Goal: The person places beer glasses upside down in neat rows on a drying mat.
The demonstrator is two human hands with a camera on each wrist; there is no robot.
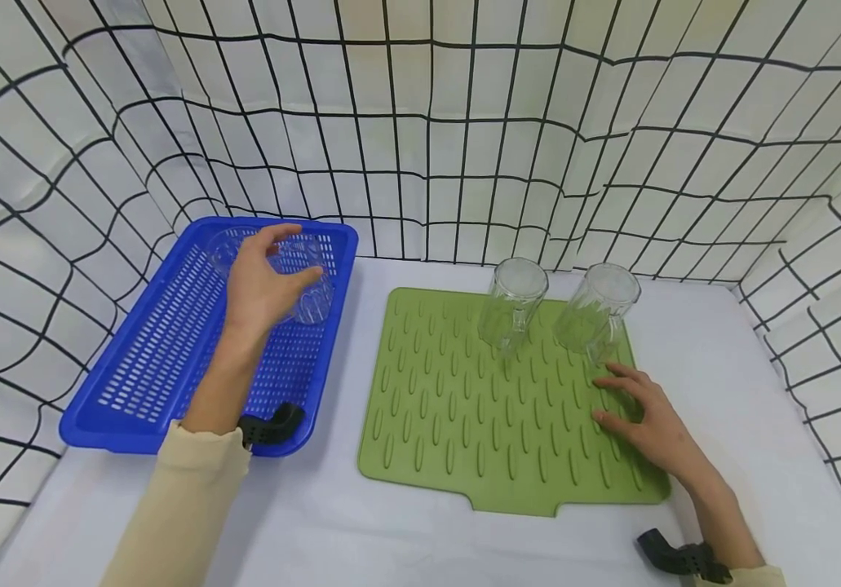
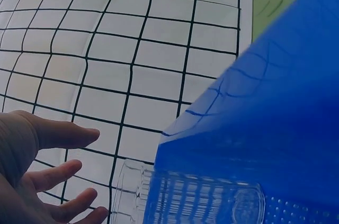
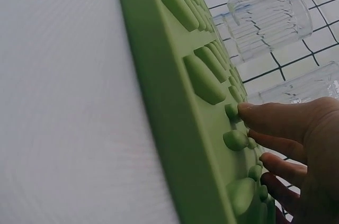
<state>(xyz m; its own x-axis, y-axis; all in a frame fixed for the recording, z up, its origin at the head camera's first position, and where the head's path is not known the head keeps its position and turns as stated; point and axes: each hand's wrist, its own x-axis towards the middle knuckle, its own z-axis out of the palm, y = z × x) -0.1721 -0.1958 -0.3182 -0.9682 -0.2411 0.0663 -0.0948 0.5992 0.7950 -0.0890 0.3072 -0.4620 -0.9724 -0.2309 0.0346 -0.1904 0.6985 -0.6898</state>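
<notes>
My left hand point(image 1: 264, 281) hovers over the back of a blue plastic basket point(image 1: 126, 438), thumb and fingers spread apart around nothing. Beneath and beside it, clear glassware lies in the basket; one glass point(image 1: 313, 303) shows just right of the thumb. The left wrist view shows a ribbed glass point(image 2: 212, 200) with a gap between it and my fingers. My right hand point(image 1: 651, 420) is at the right side of a green drying mat point(image 1: 435, 456), fingers loosely bent and holding nothing. Two upside-down glass mugs, one point(image 1: 514, 302) left of the other point(image 1: 596, 310), stand at the mat's back.
Black wire grid panels point(image 1: 427, 175) backed by white cloth surround the work area at the back and both sides. A white-covered table point(image 1: 361, 530) lies under basket and mat. Each wrist wears a black camera mount.
</notes>
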